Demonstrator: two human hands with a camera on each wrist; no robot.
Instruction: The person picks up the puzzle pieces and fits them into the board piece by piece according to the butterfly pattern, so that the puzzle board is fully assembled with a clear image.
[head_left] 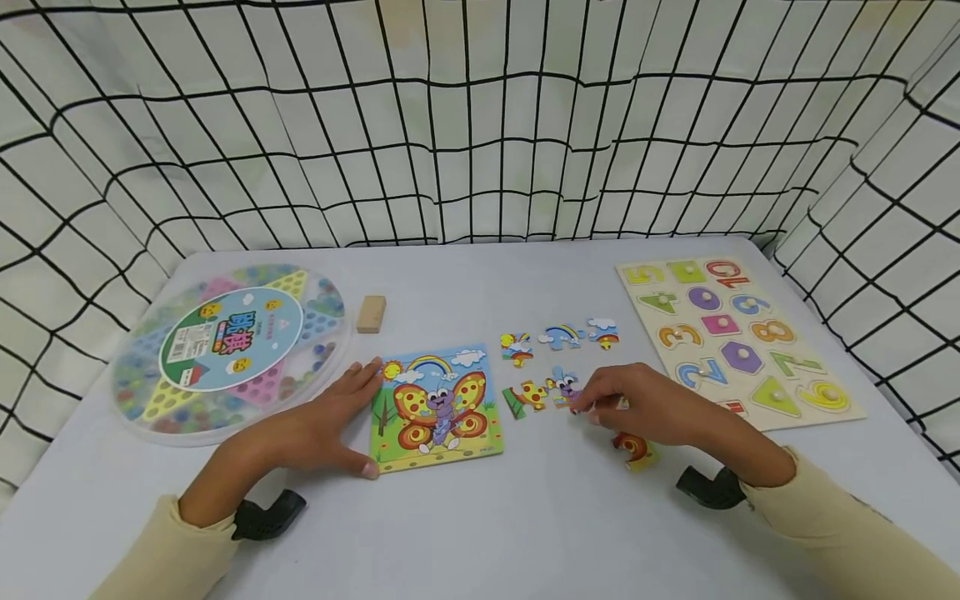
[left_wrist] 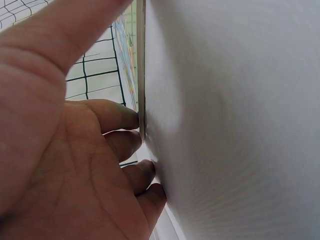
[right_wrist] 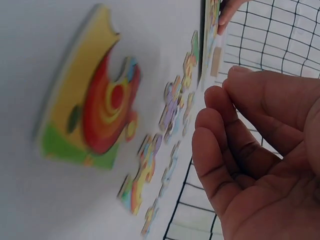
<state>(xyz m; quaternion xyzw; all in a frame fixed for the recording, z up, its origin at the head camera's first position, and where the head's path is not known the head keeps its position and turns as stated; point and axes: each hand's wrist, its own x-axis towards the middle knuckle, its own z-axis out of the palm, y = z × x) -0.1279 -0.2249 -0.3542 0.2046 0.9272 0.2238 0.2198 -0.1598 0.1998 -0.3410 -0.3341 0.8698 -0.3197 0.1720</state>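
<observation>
My left hand (head_left: 322, 429) rests at the left edge of a square butterfly picture board (head_left: 441, 404), thumb by the lower corner and fingers near the upper one. In the left wrist view its fingertips are against the board's edge (left_wrist: 141, 65). My right hand (head_left: 648, 404) is over the loose jigsaw pieces, fingers curled and thumb tip close to the forefinger. No piece shows between these fingertips in the right wrist view. Beside them lies the butterfly-head piece (head_left: 562, 383). A corner piece with a red swirl (right_wrist: 112, 110) lies below the hand; another wing piece (right_wrist: 145, 167) is hidden from the head view.
Behind are a sun piece (head_left: 516, 348), a rainbow piece (head_left: 561, 337) and a cloud piece (head_left: 602, 332). A round Chinese checkers box (head_left: 232, 342) lies left, near a small wooden block (head_left: 371, 314). A number-and-shape board (head_left: 738, 342) lies right. Black netting (head_left: 468, 150) surrounds the table.
</observation>
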